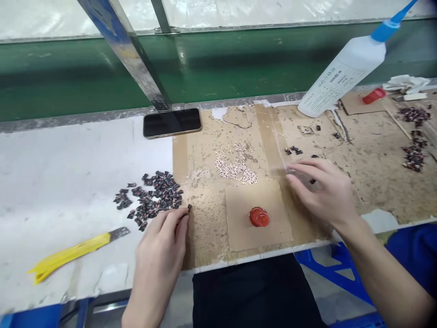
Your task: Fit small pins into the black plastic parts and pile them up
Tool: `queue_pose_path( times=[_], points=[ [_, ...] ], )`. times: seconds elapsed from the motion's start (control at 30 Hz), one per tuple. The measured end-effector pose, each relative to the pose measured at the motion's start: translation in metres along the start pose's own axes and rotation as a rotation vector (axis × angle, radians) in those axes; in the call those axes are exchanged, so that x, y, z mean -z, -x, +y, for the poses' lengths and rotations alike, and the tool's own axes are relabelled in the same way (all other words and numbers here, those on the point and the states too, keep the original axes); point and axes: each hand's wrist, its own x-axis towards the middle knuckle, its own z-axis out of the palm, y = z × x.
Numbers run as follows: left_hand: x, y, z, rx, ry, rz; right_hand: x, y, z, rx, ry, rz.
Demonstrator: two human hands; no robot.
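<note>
My left hand (167, 234) rests on the cardboard near a pile of small black pieces (159, 196), its thumb and forefinger pinching one small black piece (189, 208). Over the right part of the cardboard, my right hand (321, 187) is blurred, thumb and forefinger close together around a small item that I cannot make out. Between the hands, a red round cap (259, 217) sits on a cardboard square (235, 232). Beyond it lies a scatter of tiny pale pinkish bits (235, 169). Several loose black pieces (294, 150) lie just past my right hand.
A phone (172, 123) lies at the back edge, beside a metal post (129, 54). A white bottle with a blue nozzle (344, 75) leans at back right. A yellow-handled blade (75, 253) is at left. More dark pieces (414, 157) and a red cap (373, 95) are far right.
</note>
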Motion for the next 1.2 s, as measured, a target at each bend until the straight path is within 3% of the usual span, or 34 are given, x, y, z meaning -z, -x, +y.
queue_pose_path(
  times=[0.17, 0.43, 0.6, 0.7, 0.83, 0.93, 1.07, 1.2],
  points=[
    [-0.003, 0.008, -0.006, 0.027, 0.023, -0.136, -0.03, -0.042, -0.053, 0.12, -0.086, -0.347],
    [-0.006, 0.021, -0.016, -0.053, 0.051, -0.082, -0.042, -0.059, -0.065, 0.076, -0.084, -0.477],
    [0.003, 0.017, -0.015, -0.026, 0.101, -0.098, -0.044, -0.058, -0.067, 0.024, -0.158, -0.452],
    [0.008, 0.013, -0.007, 0.076, 0.202, -0.058, -0.044, -0.058, -0.066, -0.012, -0.267, -0.395],
    [0.014, 0.003, 0.016, 0.305, 0.514, -0.038, -0.043, -0.056, -0.06, -0.104, -0.464, -0.281],
    [0.016, -0.009, 0.04, 0.386, 0.746, -0.004, -0.042, -0.053, -0.052, -0.232, -0.628, -0.194],
    [0.016, -0.028, 0.074, 0.33, 0.988, 0.003, -0.037, -0.049, -0.045, -0.411, -0.857, -0.132],
    [0.011, -0.046, 0.1, 0.229, 1.146, 0.034, -0.022, -0.042, -0.051, -0.534, -1.066, -0.149]
  ],
)
